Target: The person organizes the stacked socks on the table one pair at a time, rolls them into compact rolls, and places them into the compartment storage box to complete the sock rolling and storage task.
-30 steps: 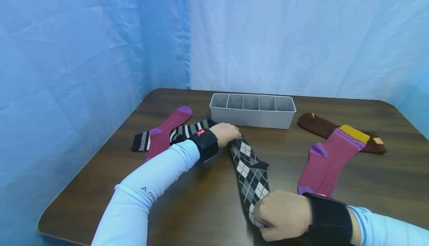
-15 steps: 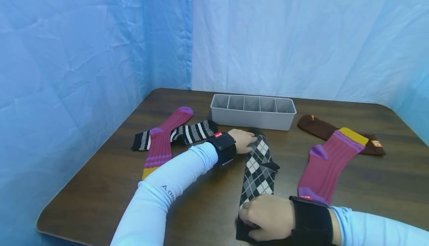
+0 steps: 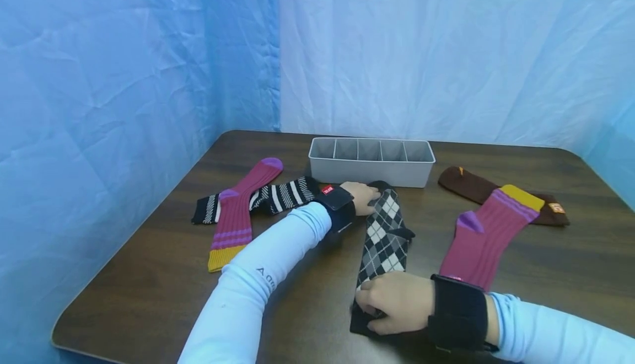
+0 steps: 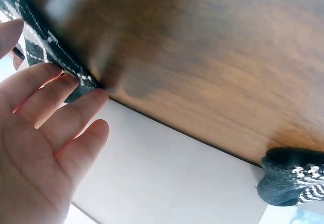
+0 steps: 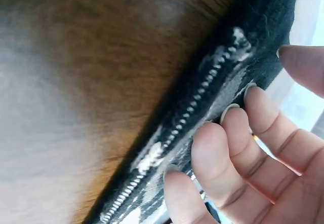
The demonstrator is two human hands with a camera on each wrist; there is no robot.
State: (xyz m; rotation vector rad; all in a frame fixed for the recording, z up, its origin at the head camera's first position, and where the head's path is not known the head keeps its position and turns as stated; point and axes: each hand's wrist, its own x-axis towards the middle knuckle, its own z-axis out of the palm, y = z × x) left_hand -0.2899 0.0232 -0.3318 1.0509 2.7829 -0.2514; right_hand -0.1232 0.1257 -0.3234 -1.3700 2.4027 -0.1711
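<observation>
A black, grey and white argyle sock (image 3: 383,242) lies lengthwise on the table, its dark toe toward the grey box. My left hand (image 3: 361,197) rests at the toe end; in the left wrist view its fingers (image 4: 73,115) reach the sock's edge (image 4: 48,44), barely bent. Over the cuff end is my right hand (image 3: 399,300), covering part of the black cuff. Its fingertips (image 5: 210,145) touch the sock's side in the right wrist view, with the thumb held apart from them. The sock lies flat, its heel pointing right.
A grey divided box (image 3: 372,171) stands behind the argyle sock. To the left, a maroon sock (image 3: 238,204) crosses a black-and-white striped sock (image 3: 288,196). At right another maroon sock (image 3: 491,237) overlaps a brown sock (image 3: 466,185). Blue sheets hang behind the table (image 3: 149,298).
The argyle sock has shifted right at its toe end and now lies straighter and flatter, its black cuff showing. My left hand has moved right with it; my right hand has moved slightly left.
</observation>
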